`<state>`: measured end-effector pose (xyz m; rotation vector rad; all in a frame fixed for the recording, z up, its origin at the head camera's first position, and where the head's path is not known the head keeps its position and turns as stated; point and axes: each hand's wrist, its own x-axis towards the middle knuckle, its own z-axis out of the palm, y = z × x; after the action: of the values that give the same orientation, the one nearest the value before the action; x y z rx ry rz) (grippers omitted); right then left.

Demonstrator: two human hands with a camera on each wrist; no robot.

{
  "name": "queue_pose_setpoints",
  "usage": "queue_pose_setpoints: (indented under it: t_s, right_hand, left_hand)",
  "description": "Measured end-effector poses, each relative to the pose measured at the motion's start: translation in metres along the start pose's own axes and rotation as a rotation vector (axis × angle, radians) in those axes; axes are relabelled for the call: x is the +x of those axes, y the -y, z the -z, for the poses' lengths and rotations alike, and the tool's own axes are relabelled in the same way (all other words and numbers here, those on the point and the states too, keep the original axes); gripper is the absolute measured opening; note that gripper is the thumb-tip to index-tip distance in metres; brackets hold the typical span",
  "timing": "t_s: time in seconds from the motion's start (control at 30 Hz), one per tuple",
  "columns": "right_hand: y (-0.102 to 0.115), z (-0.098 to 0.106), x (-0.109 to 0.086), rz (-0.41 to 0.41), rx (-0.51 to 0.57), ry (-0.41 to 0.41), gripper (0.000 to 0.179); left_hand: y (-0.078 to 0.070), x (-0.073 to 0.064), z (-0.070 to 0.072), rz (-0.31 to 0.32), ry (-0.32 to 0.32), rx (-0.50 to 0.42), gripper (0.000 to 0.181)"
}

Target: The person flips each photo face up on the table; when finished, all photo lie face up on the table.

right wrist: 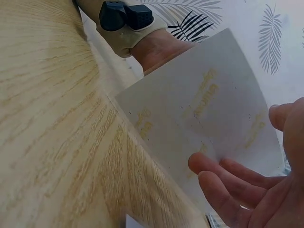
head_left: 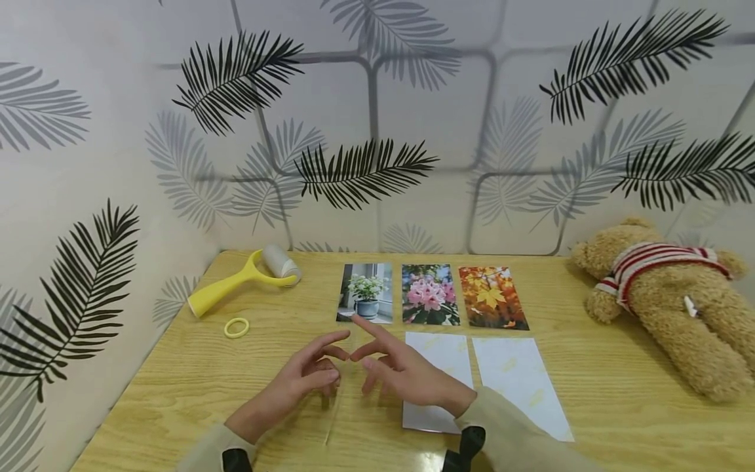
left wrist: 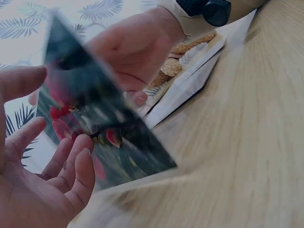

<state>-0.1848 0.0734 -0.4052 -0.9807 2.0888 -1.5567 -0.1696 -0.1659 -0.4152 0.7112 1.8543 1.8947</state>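
Note:
A photo print (head_left: 333,419) stands on edge between my hands, almost edge-on in the head view. Its picture side (left wrist: 118,128), dark green with red buds, faces my left hand (head_left: 301,380). Relaxed, spread fingers of that hand touch the picture. The white back with yellow print (right wrist: 190,104) faces my right hand (head_left: 407,370), whose fingertips (right wrist: 202,161) lie against it. In the head view the right index finger points forward, and the fingertips of both hands meet near the print's upper part. Its lower edge is close over the table.
Pictures of a potted plant (head_left: 366,295), pink flowers (head_left: 430,295) and autumn leaves (head_left: 494,298) lie in a row. Two white-backed prints (head_left: 439,351) (head_left: 519,387) lie nearer. A yellow-handled roller (head_left: 227,286) and yellow ring (head_left: 236,328) are left, a teddy bear (head_left: 666,301) right.

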Motion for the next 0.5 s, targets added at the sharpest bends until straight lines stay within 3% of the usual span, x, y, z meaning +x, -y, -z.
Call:
queue_pose_setpoints:
  t_s: [0.2,0.5]
  right_hand:
    - [0.003,0.002,-0.001,-0.014,-0.042,0.01,0.055]
    - [0.01,0.013,-0.001,-0.035,-0.118,0.033,0.047]
  left_hand:
    - [0.005,0.001,-0.003,0.017,-0.002,0.071,0.058]
    - [0.012,0.001,-0.002,-0.005,0.001,0.287,0.064]
